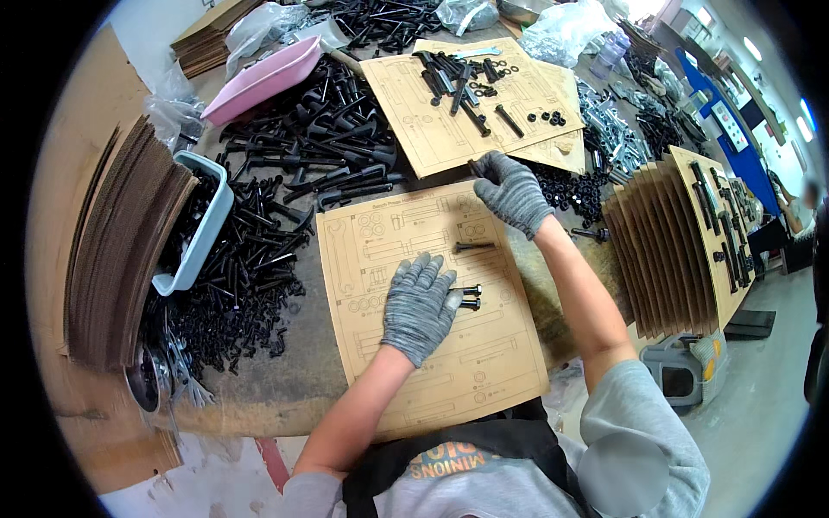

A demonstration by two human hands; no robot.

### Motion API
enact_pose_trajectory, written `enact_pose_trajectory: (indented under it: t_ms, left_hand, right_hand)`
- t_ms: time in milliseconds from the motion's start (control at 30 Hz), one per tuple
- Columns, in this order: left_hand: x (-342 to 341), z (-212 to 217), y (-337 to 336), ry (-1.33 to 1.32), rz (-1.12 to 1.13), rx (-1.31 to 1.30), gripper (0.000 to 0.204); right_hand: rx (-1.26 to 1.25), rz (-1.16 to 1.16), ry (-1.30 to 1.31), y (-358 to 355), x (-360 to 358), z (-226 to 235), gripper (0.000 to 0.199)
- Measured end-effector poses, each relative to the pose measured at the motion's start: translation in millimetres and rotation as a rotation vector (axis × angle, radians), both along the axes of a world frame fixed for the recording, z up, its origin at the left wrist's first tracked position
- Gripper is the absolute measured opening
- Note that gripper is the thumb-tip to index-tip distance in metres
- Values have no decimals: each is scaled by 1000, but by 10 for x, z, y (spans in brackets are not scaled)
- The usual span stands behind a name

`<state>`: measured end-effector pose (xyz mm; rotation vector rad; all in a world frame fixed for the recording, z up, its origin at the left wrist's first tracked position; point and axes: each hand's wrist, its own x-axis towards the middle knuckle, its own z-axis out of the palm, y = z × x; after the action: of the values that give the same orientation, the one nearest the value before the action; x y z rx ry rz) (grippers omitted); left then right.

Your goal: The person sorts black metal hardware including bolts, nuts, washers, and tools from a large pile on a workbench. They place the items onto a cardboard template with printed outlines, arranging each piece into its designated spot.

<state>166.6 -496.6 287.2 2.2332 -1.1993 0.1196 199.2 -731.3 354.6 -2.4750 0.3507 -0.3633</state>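
A brown cardboard sheet printed with outlines of bolts, washers and a wrench lies in front of me. My left hand, in a grey knit glove, rests flat on it with fingers stretched out. Two black bolts stick out to the right from under its fingertips. Another black bolt lies higher on the sheet. My right hand, gloved alike, hovers over the sheet's top right corner, its fingers curled together. Something small and dark shows at those fingertips; what it is cannot be made out.
Beyond lies another printed sheet with black bolts, nuts and a wrench. Heaps of black bolts fill the left, beside a pale blue bin and a pink tray. Cardboard stacks stand left and right.
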Motion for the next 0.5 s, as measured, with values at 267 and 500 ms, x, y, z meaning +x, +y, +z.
enact_pose_trajectory:
  t_ms: [267,500]
  left_hand:
    - [5,-59,26,-21,29,-27,27]
    - [176,23,199,568,77,-445,27]
  right_hand:
    - [-39,119,427,148,-533,-106,36]
    - [-329,331,335,447,-424,-87,25]
